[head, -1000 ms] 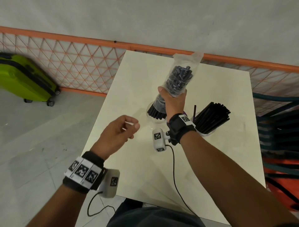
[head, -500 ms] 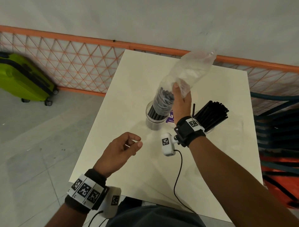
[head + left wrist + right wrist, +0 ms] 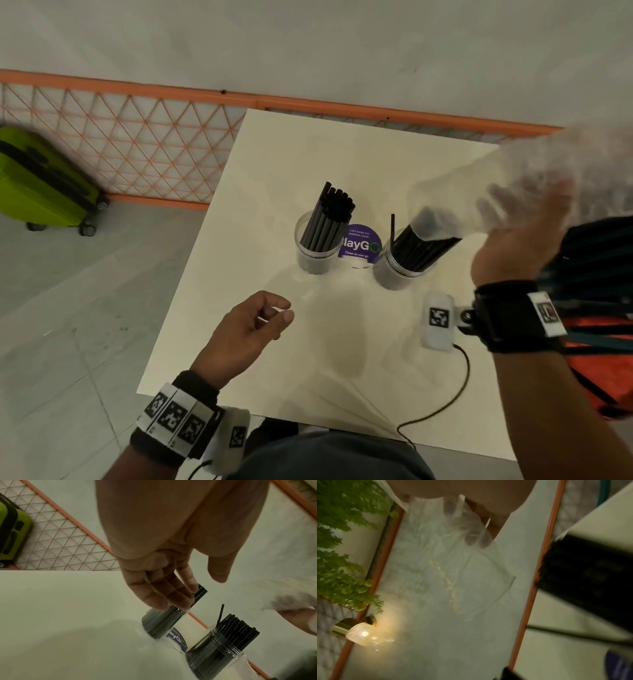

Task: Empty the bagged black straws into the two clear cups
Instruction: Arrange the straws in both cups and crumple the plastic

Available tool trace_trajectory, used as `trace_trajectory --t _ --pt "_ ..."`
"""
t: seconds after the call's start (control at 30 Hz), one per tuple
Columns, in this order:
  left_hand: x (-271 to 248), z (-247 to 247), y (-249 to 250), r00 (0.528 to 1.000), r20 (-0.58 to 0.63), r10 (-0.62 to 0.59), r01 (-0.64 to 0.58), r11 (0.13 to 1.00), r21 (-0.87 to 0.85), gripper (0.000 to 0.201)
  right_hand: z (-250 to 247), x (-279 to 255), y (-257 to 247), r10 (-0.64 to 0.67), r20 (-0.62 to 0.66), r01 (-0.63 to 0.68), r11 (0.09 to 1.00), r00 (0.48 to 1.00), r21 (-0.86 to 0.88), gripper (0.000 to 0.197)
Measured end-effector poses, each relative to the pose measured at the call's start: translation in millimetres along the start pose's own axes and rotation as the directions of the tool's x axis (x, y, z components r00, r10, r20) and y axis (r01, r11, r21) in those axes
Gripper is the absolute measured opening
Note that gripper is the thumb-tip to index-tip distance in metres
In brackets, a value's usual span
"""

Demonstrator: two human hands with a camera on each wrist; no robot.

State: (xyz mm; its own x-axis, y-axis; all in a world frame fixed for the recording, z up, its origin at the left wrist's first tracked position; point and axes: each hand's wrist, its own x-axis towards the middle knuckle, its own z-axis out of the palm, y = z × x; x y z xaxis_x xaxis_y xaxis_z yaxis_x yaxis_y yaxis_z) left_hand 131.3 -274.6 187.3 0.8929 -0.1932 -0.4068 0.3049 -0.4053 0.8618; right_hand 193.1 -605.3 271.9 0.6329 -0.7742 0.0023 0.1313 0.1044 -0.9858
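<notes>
Gripping a clear plastic bag (image 3: 534,178) in right hand (image 3: 513,246), fingers curling round it; left hand (image 3: 250,329) hovering loosely curled near two straw-filled cups (image 3: 315,246).

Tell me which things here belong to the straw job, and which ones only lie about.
Belongs to the job:
- left clear plastic cup holding black straws
- right clear plastic cup, also with straws
- empty clear plastic bag, held by the right hand
- left hand, holding nothing

Only lying about:
- round purple sticker
- lime green suitcase
- orange lattice fence
</notes>
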Motion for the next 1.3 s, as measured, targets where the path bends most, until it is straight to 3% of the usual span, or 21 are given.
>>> trace_trajectory --t 0.07,0.13,0.23,0.37,0.47,0.53,0.6,0.8,0.87,1.0,1.1,1.17,1.23,1.3 --pt "0.1 4.7 -2.6 1.000 0.014 0.004 -0.004 1.000 0.019 0.015 -39.8 3.6 4.9 0.070 -0.001 -0.070 0.994 0.998 -0.087 0.019" --pt "0.7 10.5 -3.6 0.999 0.034 0.017 -0.018 0.999 0.041 0.021 -79.1 10.5 19.5 0.159 -0.083 -0.168 0.978 0.984 -0.126 0.019" --pt "4.0 21.8 -4.9 0.997 0.072 0.022 -0.028 0.995 0.093 0.024 -127.2 9.5 47.0 0.263 -0.145 -0.290 0.932 0.954 -0.217 0.062" --pt "8.0 40.3 -4.0 0.992 0.126 0.010 -0.032 0.984 0.175 0.014 -155.6 -6.8 80.3 0.441 -0.190 -0.480 0.816 0.877 -0.321 0.062" --pt "7.5 53.3 1.2 0.987 0.161 0.011 -0.047 0.974 0.224 0.016 -155.5 -15.6 105.5 0.480 -0.182 -0.481 0.629 0.858 -0.610 0.071" --pt "7.4 59.3 4.2 0.985 0.171 0.018 -0.060 0.969 0.241 0.017 -153.8 -18.7 118.0 0.480 -0.152 -0.376 0.412 0.864 -0.830 0.080" --pt "6.6 62.6 7.3 0.988 0.150 0.034 -0.070 0.968 0.243 0.017 -151.3 -18.8 124.3 0.447 -0.142 -0.306 0.320 0.883 -0.897 0.080" --pt "16.1 56.1 35.6 0.991 -0.058 0.120 -0.101 0.961 0.259 0.019 -148.2 -22.1 130.0 0.442 -0.050 -0.212 0.326 0.896 -0.921 0.079" --pt "26.8 51.7 44.9 0.982 -0.122 0.145 -0.108 0.957 0.270 0.028 -147.5 -21.5 125.9 0.421 -0.030 -0.206 0.380 0.906 -0.902 0.082" --pt "55.7 43.3 56.0 0.949 -0.266 0.167 -0.081 0.948 0.307 0.067 -142.3 -21.0 103.0 0.306 0.024 -0.148 0.526 0.952 -0.837 0.081" --pt "88.7 39.4 54.1 0.931 -0.317 0.183 -0.068 0.938 0.340 0.096 -131.8 -24.4 80.5 0.189 0.198 0.057 0.567 0.962 -0.822 0.063" --pt "112.4 38.7 51.4 0.939 -0.294 0.178 -0.072 0.939 0.338 0.110 -117.2 -27.9 67.4 0.097 0.403 0.281 0.569 0.910 -0.773 0.040" --pt "133.7 40.2 53.4 0.945 -0.256 0.203 -0.121 0.946 0.302 0.120 -92.9 -31.6 56.3 0.057 0.590 0.462 0.563 0.805 -0.685 0.022" --pt "150.9 45.0 57.4 0.938 -0.227 0.262 -0.189 0.935 0.300 0.126 -62.9 -35.5 48.3 0.034 0.713 0.558 0.598 0.700 -0.576 0.015"
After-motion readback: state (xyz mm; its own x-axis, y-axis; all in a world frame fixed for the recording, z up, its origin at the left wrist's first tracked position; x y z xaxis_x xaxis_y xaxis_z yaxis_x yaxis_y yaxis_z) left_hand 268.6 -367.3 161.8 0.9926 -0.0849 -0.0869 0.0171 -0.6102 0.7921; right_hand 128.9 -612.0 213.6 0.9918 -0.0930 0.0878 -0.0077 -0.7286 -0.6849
